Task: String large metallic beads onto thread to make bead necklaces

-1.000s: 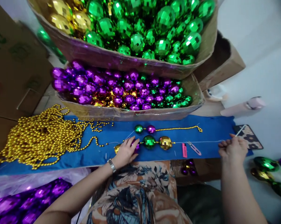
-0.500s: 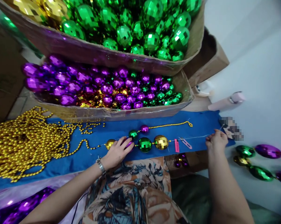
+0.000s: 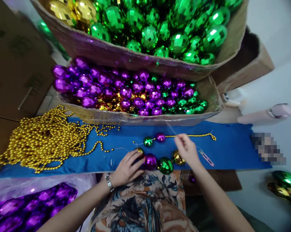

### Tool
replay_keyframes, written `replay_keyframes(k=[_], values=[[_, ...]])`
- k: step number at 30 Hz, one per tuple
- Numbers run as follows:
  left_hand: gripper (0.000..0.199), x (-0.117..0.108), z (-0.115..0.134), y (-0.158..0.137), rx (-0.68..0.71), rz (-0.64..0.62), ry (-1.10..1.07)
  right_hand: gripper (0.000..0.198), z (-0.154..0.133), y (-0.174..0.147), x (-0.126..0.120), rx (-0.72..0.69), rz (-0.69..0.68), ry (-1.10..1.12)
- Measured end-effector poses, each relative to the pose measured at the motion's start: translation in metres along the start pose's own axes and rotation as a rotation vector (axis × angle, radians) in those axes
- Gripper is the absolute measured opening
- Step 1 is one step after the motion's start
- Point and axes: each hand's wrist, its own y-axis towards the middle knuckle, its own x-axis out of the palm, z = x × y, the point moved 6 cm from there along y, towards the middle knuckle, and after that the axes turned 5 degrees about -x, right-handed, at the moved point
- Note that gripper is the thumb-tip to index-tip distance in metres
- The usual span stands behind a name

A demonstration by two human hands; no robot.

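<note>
My left hand (image 3: 128, 166) lies palm down with its fingers apart, resting on a gold faceted bead (image 3: 140, 151) and reaching the edge of a large purple bead (image 3: 150, 161). A large green bead (image 3: 165, 165) and another gold bead (image 3: 177, 157) follow to the right in the same row. Over that last bead is my right hand (image 3: 187, 149), fingers pinched on a thin pale thread (image 3: 172, 128) that sticks up to the left, blurred. Behind the row, a smaller green bead (image 3: 148, 141) and purple bead (image 3: 160, 137) join a thin gold bead chain (image 3: 198, 135).
Gold bead strands (image 3: 46, 138) are heaped left on the blue cloth (image 3: 237, 148). Behind stand cardboard boxes (image 3: 140, 118) of purple and green beads. A slim pink U-shaped tool (image 3: 207, 158) lies right, with a pink bottle (image 3: 263, 116) beyond. Purple beads (image 3: 36, 209) fill a bag lower left.
My right hand has come in from the far right to the last gold bead, pulling no taut line now. My left hand has shifted from the purple bead to the gold one. The view has swung left.
</note>
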Motion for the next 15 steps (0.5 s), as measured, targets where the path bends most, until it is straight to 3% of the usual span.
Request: replay_keyframes(k=[3,5,11,15], values=[[0.037,-0.006,-0.024,-0.006,-0.362,0.2,-0.08,0.024,-0.029,0.011,0.056,-0.11,-0.242,-0.077],[0.038,0.0,-0.036,-0.004,-0.545,0.206,-0.131,0.025,-0.038,0.017,0.079,-0.168,-0.314,-0.092],[0.042,0.027,-0.051,0.02,-0.737,0.093,-0.297,0.028,-0.042,0.019,0.102,-0.256,-0.386,-0.088],[0.045,0.037,-0.053,0.028,-0.789,0.069,-0.401,0.028,-0.04,0.016,0.108,-0.253,-0.402,-0.064]])
